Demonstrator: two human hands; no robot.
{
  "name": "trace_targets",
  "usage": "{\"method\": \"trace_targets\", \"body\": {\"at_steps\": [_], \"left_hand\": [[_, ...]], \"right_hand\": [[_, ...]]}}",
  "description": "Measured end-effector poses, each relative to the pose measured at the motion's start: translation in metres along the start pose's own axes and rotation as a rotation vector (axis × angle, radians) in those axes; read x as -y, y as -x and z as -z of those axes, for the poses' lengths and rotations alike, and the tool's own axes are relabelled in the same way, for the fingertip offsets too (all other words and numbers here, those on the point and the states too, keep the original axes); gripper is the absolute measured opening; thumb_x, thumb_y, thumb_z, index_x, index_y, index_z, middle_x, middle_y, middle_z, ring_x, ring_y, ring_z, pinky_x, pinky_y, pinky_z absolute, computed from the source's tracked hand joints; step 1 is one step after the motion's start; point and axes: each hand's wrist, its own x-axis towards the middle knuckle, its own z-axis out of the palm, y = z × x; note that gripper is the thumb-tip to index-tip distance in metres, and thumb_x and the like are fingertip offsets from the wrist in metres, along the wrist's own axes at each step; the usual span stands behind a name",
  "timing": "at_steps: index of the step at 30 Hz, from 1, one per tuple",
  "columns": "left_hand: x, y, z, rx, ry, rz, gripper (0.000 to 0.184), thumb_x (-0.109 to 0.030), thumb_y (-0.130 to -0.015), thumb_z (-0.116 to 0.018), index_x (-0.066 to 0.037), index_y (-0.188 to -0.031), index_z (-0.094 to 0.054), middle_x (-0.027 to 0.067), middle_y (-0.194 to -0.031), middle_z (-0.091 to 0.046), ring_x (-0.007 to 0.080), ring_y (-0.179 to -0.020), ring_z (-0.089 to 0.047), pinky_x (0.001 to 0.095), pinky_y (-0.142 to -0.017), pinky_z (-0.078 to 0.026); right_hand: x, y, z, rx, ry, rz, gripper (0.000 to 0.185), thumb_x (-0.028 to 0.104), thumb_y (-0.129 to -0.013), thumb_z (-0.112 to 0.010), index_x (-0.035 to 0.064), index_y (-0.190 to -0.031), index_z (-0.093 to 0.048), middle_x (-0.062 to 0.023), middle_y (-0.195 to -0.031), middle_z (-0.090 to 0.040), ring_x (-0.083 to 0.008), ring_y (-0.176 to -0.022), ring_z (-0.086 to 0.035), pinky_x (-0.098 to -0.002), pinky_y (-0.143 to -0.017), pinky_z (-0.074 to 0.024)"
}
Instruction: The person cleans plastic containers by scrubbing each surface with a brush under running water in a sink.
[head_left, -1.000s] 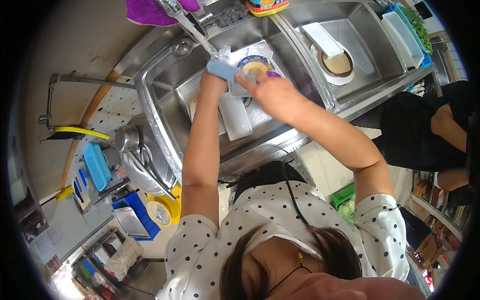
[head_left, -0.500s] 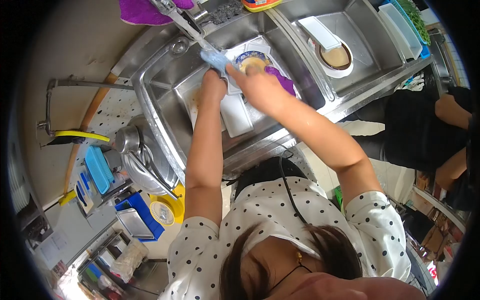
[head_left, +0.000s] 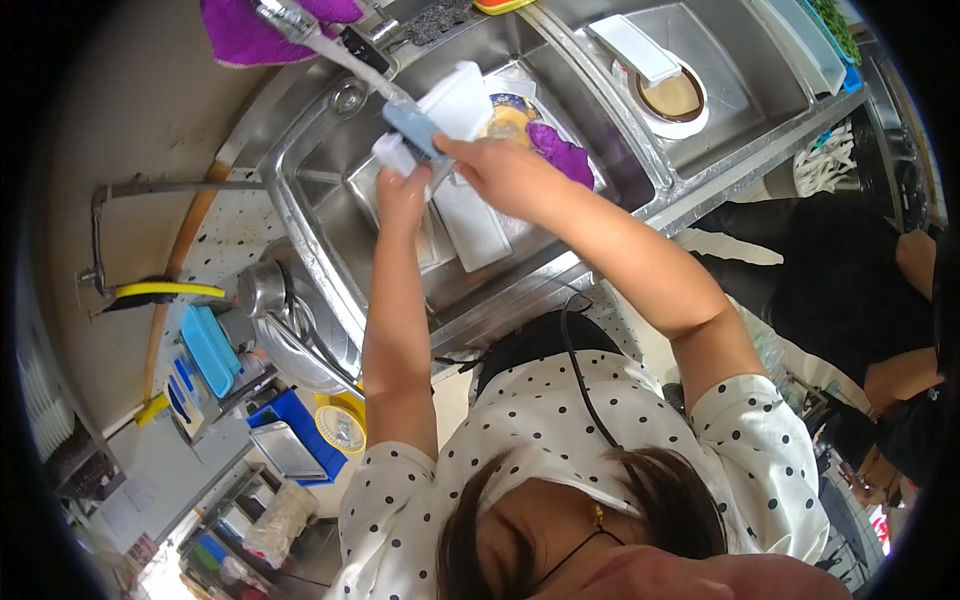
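Note:
Over the left sink basin (head_left: 318, 195), my left hand (head_left: 403, 200) is closed around the near end of a white rectangular dish (head_left: 458, 100), tilted up under the tap (head_left: 290, 22). My right hand (head_left: 510, 180) grips a light-blue sponge (head_left: 412, 128) and presses it across the dish. Water from the tap falls onto the sponge. Below my hands, another white rectangular dish (head_left: 475, 230) lies in the basin. A blue-patterned bowl (head_left: 512, 112) with yellowish contents and a purple cloth (head_left: 560, 158) lie beside my right hand.
In the right basin (head_left: 735, 75) are a white plate with a brown-rimmed dish (head_left: 672, 97) and a white tray (head_left: 635, 48). Another purple cloth (head_left: 235, 35) hangs by the tap. A person in dark clothes (head_left: 830, 270) stands at the right. Metal pots (head_left: 262, 288) sit at the left.
The white dish has come up from the basin, tilted under the water, with my left hand on its end. The sponge stays under the stream. The camera view has shifted slightly.

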Motion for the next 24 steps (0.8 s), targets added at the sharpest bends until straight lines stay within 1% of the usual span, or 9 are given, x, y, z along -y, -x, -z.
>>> {"method": "trace_targets", "body": {"at_steps": [4,7,11,13,14,17,18,19,24], "left_hand": [[-0.011,0.019,0.018,-0.096,0.089,-0.017,0.032,-0.006,-0.083,-0.061,0.004,-0.113,-0.055,0.0100,-0.105,-0.061,0.0166,-0.093,-0.059,0.0292,-0.083,-0.045],[-0.004,0.026,0.032,-0.130,0.236,0.053,0.034,-0.007,-0.085,-0.060,0.005,-0.116,-0.052,0.0111,-0.109,-0.059,0.0174,-0.096,-0.058,0.0299,-0.085,-0.045],[0.005,0.023,0.026,-0.129,0.335,0.046,0.035,-0.006,-0.088,-0.057,0.006,-0.120,-0.049,0.0132,-0.113,-0.057,0.0194,-0.101,-0.057,0.0325,-0.088,-0.045],[0.002,0.024,0.013,-0.154,0.396,0.067,0.037,-0.007,-0.090,-0.053,0.006,-0.123,-0.045,0.0151,-0.116,-0.055,0.0221,-0.104,-0.056,0.0356,-0.091,-0.045],[-0.006,0.027,0.003,-0.161,0.476,0.074,0.038,-0.007,-0.091,-0.052,0.006,-0.125,-0.043,0.0162,-0.118,-0.054,0.0238,-0.105,-0.056,0.0375,-0.093,-0.045],[-0.006,0.031,0.002,-0.219,0.626,0.110,0.040,-0.009,-0.094,-0.046,0.006,-0.130,-0.037,0.0201,-0.126,-0.048,0.0305,-0.112,-0.053,0.0444,-0.097,-0.043],[-0.004,0.030,0.006,-0.231,0.663,0.142,0.041,-0.010,-0.094,-0.047,0.005,-0.130,-0.037,0.0202,-0.126,-0.047,0.0308,-0.113,-0.052,0.0444,-0.097,-0.043],[-0.005,0.029,0.008,-0.240,0.699,0.175,0.041,-0.011,-0.094,-0.047,0.005,-0.130,-0.037,0.0202,-0.127,-0.047,0.0311,-0.113,-0.052,0.0444,-0.097,-0.043],[0.004,0.014,-0.008,-0.239,0.783,0.266,0.059,-0.044,-0.096,-0.035,0.002,-0.132,-0.035,0.0137,-0.131,-0.045,0.0275,-0.120,-0.046,0.0431,-0.104,-0.035]], "right_hand": [[-0.043,-0.007,0.013,-0.085,-0.235,-0.087,0.038,0.018,-0.093,-0.048,0.0109,-0.130,-0.049,-0.0213,-0.115,-0.059,-0.0285,-0.103,-0.059,-0.0323,-0.088,-0.0452],[-0.068,-0.020,0.021,-0.117,-0.338,-0.207,0.038,0.017,-0.093,-0.047,0.0116,-0.131,-0.048,-0.0209,-0.115,-0.059,-0.0258,-0.102,-0.060,-0.0310,-0.088,-0.0452],[-0.038,-0.015,-0.002,0.043,-0.220,-0.164,0.042,0.014,-0.093,-0.044,0.0134,-0.134,-0.044,-0.0193,-0.100,-0.063,-0.0250,-0.088,-0.062,-0.0341,-0.080,-0.0478],[-0.010,0.003,-0.029,-0.007,-0.031,0.149,0.043,0.012,-0.092,-0.043,0.0139,-0.135,-0.043,-0.0179,-0.089,-0.062,-0.0269,-0.076,-0.061,-0.0387,-0.072,-0.0475],[-0.008,0.002,-0.032,-0.025,-0.041,0.162,0.044,0.012,-0.090,-0.046,0.0152,-0.133,-0.045,-0.0170,-0.084,-0.061,-0.0311,-0.071,-0.060,-0.0418,-0.066,-0.0463],[-0.039,-0.020,0.002,-0.008,0.023,-0.145,0.046,0.012,-0.089,-0.046,0.0181,-0.135,-0.043,-0.0161,-0.080,-0.059,-0.0337,-0.073,-0.060,-0.0422,-0.066,-0.0471],[-0.070,-0.023,-0.007,-0.130,0.074,-0.169,0.049,0.011,-0.089,-0.045,0.0208,-0.137,-0.040,-0.0151,-0.080,-0.058,-0.0336,-0.076,-0.061,-0.0423,-0.065,-0.0477],[-0.066,-0.020,-0.018,-0.093,0.095,-0.112,0.049,0.011,-0.089,-0.044,0.0208,-0.137,-0.040,-0.0158,-0.081,-0.059,-0.0337,-0.076,-0.061,-0.0424,-0.066,-0.0479],[-0.025,0.015,-0.047,0.003,0.046,0.085,0.047,0.011,-0.090,-0.041,0.0191,-0.136,-0.040,-0.0193,-0.088,-0.060,-0.0345,-0.079,-0.062,-0.0432,-0.070,-0.0487]]}}
